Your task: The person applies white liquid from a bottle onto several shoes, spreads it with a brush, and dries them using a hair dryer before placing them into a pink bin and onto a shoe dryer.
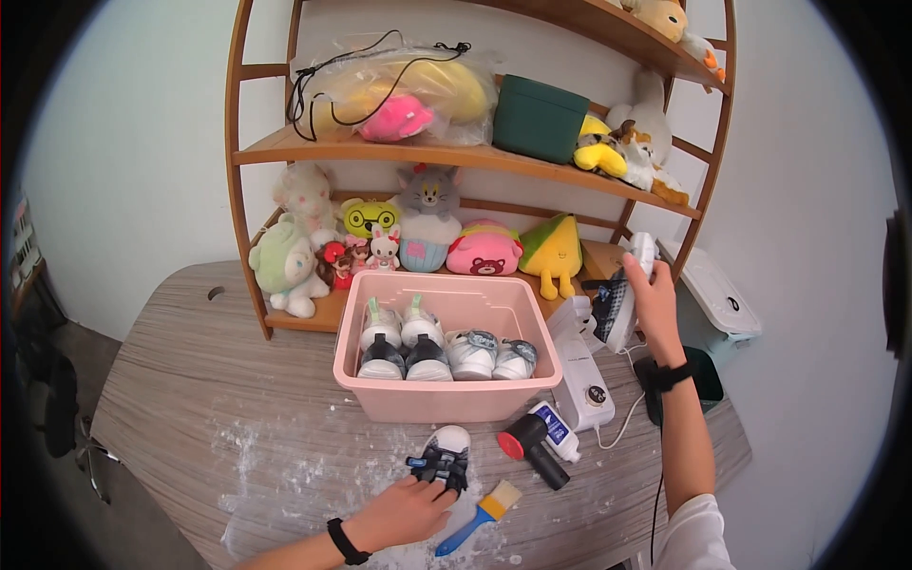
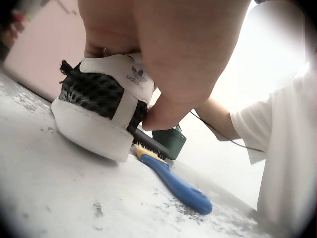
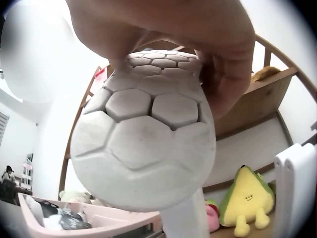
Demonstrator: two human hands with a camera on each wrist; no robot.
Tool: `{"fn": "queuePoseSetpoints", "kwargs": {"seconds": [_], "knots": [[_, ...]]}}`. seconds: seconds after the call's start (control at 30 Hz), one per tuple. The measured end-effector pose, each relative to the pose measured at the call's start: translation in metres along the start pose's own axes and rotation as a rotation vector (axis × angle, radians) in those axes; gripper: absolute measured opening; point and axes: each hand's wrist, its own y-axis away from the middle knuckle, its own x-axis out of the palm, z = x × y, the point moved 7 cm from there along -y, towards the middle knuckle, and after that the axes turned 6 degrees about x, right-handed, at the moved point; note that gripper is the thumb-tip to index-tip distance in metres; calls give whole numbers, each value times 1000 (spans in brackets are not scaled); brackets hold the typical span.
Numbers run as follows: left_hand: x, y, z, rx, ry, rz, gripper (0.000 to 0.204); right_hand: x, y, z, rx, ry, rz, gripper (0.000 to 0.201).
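Note:
In the head view the left hand (image 1: 404,513) holds the heel end of a small black and white shoe (image 1: 444,458) on the powder-marked table. The left wrist view shows that shoe (image 2: 94,96) with fingers in its opening and the thumb at its side. At the right, the right hand (image 1: 655,304) grips another dark and white shoe (image 1: 617,309), raised beside a white device (image 1: 581,370). Its pale sole (image 3: 143,139), patterned with hexagons, faces the right wrist camera, with fingers and thumb on both edges.
A pink bin (image 1: 446,404) with several shoes stands mid-table before a shelf (image 1: 456,157) of plush toys. Near the left hand lie a blue-handled brush (image 1: 480,521), a black and red tool (image 1: 534,448) and a white and blue bottle (image 1: 556,432). A dark green bin (image 1: 701,375) stands at the right.

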Motion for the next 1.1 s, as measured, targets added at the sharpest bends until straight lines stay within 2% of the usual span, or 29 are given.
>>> {"fn": "queuePoseSetpoints", "kwargs": {"seconds": [0.03, 0.07, 0.13, 0.2, 0.27, 0.3, 0.37, 0.53, 0.6, 0.73, 0.8, 0.87, 0.93, 1.1], "knots": [[5, -4, 2, 26, 0, -6, 29, 6, -7, 6, -25, 101, -27, 85], [9, -7, 4, 29, -2, -11, 29, 9, -11, 12, -30, 101, -30, 85], [8, -11, 5, 88, -10, -99, 23, 26, -17, 19, 42, 291, 83, 93], [10, -12, 8, 98, -11, -117, 23, 40, -31, 18, 9, 398, 99, 100], [10, -11, 11, 121, 49, -149, 22, 57, -40, 19, -7, 576, 194, 104], [10, -10, 13, 119, 55, -151, 22, 60, -44, 23, -33, 696, 139, 107], [12, -7, 18, 85, 107, -117, 28, 70, -48, 26, -20, 749, 143, 107], [14, -5, 22, 105, 170, -155, 25, 82, -61, 17, 29, 822, 182, 105], [15, -5, 23, 91, 192, -155, 25, 89, -64, 5, 93, 769, 321, 104], [15, -5, 25, 91, 208, -178, 22, 97, -52, -9, 61, 775, 321, 103], [16, -4, 26, 90, 209, -174, 24, 94, -37, -1, -90, 835, 85, 99], [13, -4, 26, 97, 199, -201, 24, 93, -16, 11, -66, 835, 106, 92], [15, -4, 27, 96, 198, -198, 24, 86, 0, 17, -115, 718, 8, 88], [13, -6, 25, 91, 214, -199, 19, 90, 11, -6, -118, 679, -40, 79]]}}
